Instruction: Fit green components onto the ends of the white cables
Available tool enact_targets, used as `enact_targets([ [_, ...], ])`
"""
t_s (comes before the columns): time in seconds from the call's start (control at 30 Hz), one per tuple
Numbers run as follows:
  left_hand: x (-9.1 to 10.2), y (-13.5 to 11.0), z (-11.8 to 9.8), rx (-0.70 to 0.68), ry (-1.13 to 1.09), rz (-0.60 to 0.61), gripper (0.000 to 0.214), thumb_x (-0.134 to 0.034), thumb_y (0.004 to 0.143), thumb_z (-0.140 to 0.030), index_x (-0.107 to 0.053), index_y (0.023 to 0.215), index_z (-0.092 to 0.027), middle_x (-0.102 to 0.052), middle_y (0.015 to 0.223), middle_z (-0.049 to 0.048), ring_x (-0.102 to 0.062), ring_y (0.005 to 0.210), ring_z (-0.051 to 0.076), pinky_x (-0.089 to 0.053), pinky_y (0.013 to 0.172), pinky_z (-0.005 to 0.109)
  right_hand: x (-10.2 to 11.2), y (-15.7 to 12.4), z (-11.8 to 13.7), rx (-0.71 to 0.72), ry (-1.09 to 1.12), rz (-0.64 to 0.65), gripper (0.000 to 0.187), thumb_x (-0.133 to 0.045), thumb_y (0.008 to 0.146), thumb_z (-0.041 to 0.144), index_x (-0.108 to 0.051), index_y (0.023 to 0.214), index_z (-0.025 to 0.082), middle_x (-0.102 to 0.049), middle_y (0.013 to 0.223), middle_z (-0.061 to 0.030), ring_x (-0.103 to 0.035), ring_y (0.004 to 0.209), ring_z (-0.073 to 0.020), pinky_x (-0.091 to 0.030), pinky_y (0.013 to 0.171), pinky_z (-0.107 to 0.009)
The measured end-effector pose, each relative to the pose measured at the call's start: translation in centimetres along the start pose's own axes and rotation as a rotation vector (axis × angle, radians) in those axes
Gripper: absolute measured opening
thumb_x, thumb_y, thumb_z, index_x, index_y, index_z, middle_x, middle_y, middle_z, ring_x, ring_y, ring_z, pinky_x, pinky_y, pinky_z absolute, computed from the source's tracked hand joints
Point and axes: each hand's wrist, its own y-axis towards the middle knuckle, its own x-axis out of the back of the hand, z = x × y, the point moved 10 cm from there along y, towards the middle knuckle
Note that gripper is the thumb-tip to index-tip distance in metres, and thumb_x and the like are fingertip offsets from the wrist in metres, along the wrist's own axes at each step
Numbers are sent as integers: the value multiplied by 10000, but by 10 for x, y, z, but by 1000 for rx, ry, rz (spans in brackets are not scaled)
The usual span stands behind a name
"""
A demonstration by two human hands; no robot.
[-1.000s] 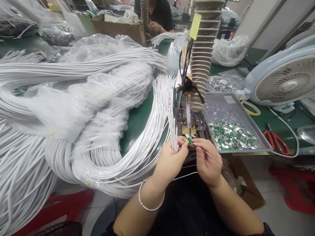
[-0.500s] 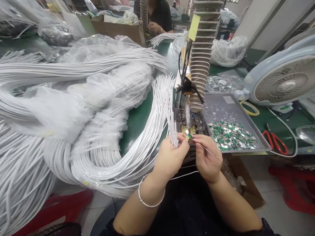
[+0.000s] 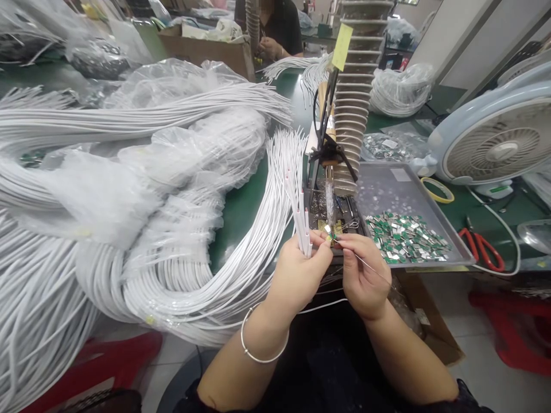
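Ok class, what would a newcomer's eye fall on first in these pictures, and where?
Huge looped bundles of white cable fill the left of the green bench. The left hand grips white cable ends beside the right hand; to the right, a grey metal tray holds small green-and-silver pieces.

My left hand (image 3: 299, 275) grips a bunch of white cables (image 3: 302, 226), ends up. My right hand (image 3: 365, 278) pinches a thin steel wire (image 3: 371, 267) right by a small green-and-silver piece (image 3: 329, 235), maybe a terminal, hard to tell. Metal tray (image 3: 408, 189) of similar pieces (image 3: 407, 238) just right.
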Motion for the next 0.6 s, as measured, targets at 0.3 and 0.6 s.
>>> enact_targets([
  [0.3, -1, -1, 6, -3, -30, 32, 134, -577, 751, -225, -518, 642, -173, -609, 835, 20, -587, 793, 140, -433, 755, 273, 0, -1, 4, 12, -5, 13, 217, -489, 822, 56, -602, 942, 197, -664, 885, -71, -638, 858, -186, -541, 741, -363],
  [0.6, -8, -7, 15, -28, -15, 127, 139, -540, 791, -238, -501, 674, -174, -587, 834, 28, -571, 824, 156, -421, 798, 299, -1, -19, -7, -77, 73, 74, 242, -460, 832, 55, -584, 979, 201, -644, 921, -72, -623, 883, -188, -527, 759, -366],
])
